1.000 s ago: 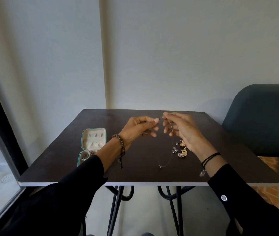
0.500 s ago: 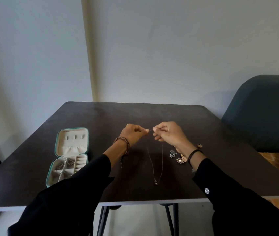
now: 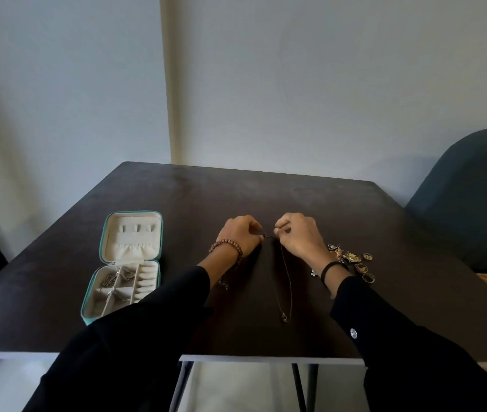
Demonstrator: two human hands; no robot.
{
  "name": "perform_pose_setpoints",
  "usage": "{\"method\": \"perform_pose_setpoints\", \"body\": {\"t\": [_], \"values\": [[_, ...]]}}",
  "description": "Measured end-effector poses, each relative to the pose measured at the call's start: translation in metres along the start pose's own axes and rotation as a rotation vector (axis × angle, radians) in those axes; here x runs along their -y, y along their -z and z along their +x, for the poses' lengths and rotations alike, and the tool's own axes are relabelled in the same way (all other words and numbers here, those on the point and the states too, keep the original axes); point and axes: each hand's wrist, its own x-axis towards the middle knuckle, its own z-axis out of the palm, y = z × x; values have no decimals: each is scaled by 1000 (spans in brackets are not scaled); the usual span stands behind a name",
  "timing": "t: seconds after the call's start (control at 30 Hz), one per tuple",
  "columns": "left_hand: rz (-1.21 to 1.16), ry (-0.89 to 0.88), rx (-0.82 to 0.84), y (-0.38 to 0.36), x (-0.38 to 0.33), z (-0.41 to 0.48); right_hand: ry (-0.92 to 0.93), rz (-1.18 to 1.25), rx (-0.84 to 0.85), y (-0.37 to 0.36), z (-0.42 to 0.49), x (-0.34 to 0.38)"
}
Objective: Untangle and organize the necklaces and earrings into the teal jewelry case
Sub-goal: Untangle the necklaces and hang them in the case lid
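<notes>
**Hands and necklace at the middle of the table.** We see both hands lowered to the dark table point(image 3: 295, 197), knuckles up and fingertips facing each other across a small gap. The left hand point(image 3: 240, 234) has its fingers curled, with thumb and forefinger pinching one end of the necklace point(image 3: 286, 275). The right hand point(image 3: 297, 236) is curled likewise and pinches the other end. A short dark stretch, too small for us to resolve, bridges the two pinches. From there the chain runs toward the near edge as a narrow loop of two strands lying close together. Its pendant point(image 3: 284, 318) lies at the near end, between the two black sleeves.

**Change.** One second ago we saw the hands held higher, with the chain hanging below them in a wider curve. The hands now sit down by the tabletop and the loop has drawn long and narrow. The view has also tipped down, so more of the case's tray shows.

**Appearance.** The necklace is a very fine, pale metallic chain with one small pendant whose shape we cannot make out. The teal jewelry case point(image 3: 103, 245) lies open to the left of the hands, well apart from them. Its cream lid lies flat on the far side, and silver chains point(image 3: 114, 278) sit in the tray's left compartments. A cluster of earrings and rings point(image 3: 352, 258) lies just right of the right wrist.
</notes>
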Motion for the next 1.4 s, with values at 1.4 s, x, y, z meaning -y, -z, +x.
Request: {"method": "perform_pose_setpoints", "body": {"t": [1.4], "values": [[-170, 210, -384, 143, 144, -202, 502, -8, 254, -91, -141, 203]]}}
